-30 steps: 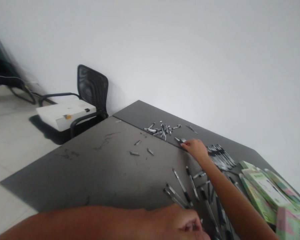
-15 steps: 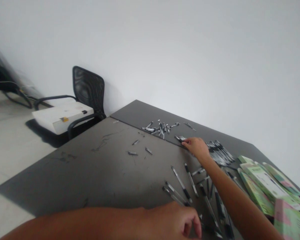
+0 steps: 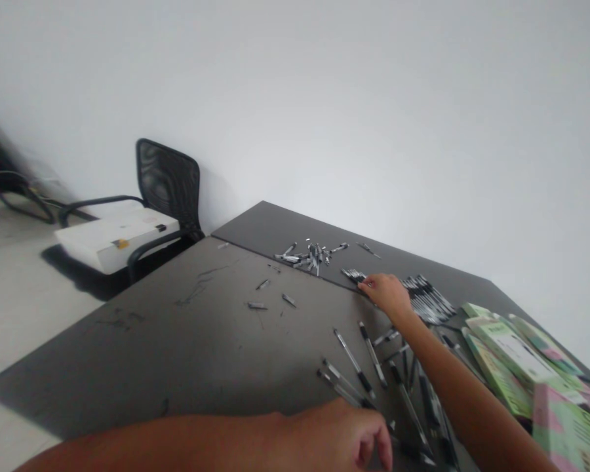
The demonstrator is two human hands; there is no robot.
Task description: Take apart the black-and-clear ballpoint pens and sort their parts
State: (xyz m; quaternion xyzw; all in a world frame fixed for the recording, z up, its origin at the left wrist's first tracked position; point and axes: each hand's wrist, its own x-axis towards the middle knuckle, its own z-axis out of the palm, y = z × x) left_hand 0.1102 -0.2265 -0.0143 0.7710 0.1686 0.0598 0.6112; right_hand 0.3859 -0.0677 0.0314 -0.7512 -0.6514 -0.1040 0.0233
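My right hand (image 3: pixel 386 293) reaches over the seam of the grey table, thumb and fingertips pinched at the near end of a short row of pen caps (image 3: pixel 353 274). What lies between the fingertips is mostly hidden; it looks like a cap of that row. Just right of this hand, many pens (image 3: pixel 430 301) lie side by side in a neat row. My left hand (image 3: pixel 347 436) is low at the bottom edge, fingers curled inward, and their grip is out of sight. Loose pens (image 3: pixel 354 360) with black grips lie scattered beyond and beside it.
A heap of pen caps (image 3: pixel 311 255) lies beyond the seam, with a few single caps (image 3: pixel 256 305) on the near table (image 3: pixel 187 347). Green and pink boxes (image 3: pixel 509 354) are piled at the right. A black chair (image 3: pixel 170 183) holding a white box (image 3: pixel 115 233) stands at the left.
The view has shifted slightly, so the table's things sit a little further left and lower. My right hand has moved slightly right along the cap row, showing more of it. My left hand stays curled.
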